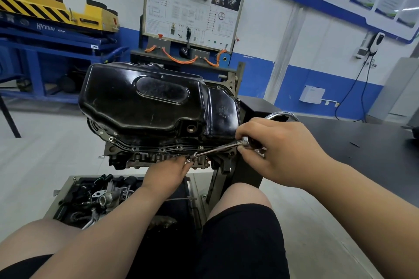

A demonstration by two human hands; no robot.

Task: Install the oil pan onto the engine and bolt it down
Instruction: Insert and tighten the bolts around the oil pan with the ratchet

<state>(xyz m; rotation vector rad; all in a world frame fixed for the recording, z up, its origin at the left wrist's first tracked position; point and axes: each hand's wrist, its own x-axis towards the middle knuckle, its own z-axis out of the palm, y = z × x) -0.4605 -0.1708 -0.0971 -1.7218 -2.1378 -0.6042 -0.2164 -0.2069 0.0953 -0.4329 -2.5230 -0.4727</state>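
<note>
The black oil pan sits sump-up on the upturned engine, its flange lying along the block's edge, so by my judgement seating is done and bolting is the step in hand. At the pan's near-right corner the right hand is clenched around the handle of a socket driver, thumb and fingers wrapped tight, with the slim shaft slanting down and left to the flange; holding it by the far end likely gives room to spin it without knuckles striking the pan's wall. Just below the pan's near edge the left hand reaches up, its fingertips gathered at a small bolt beside the driver's tip, probably to steady the start of the thread; whether they pinch the bolt or only touch it I cannot tell. Along the pan's near flange runs a row of fixing points, too small to say whether filled or open. Below the pan, towards the person, a tray of loose parts crowds the left forearm's side, and the stand's upright hems in the pan's right end. Left of the pan the air is free, so the driver's swing is tightest on the right.
</note>
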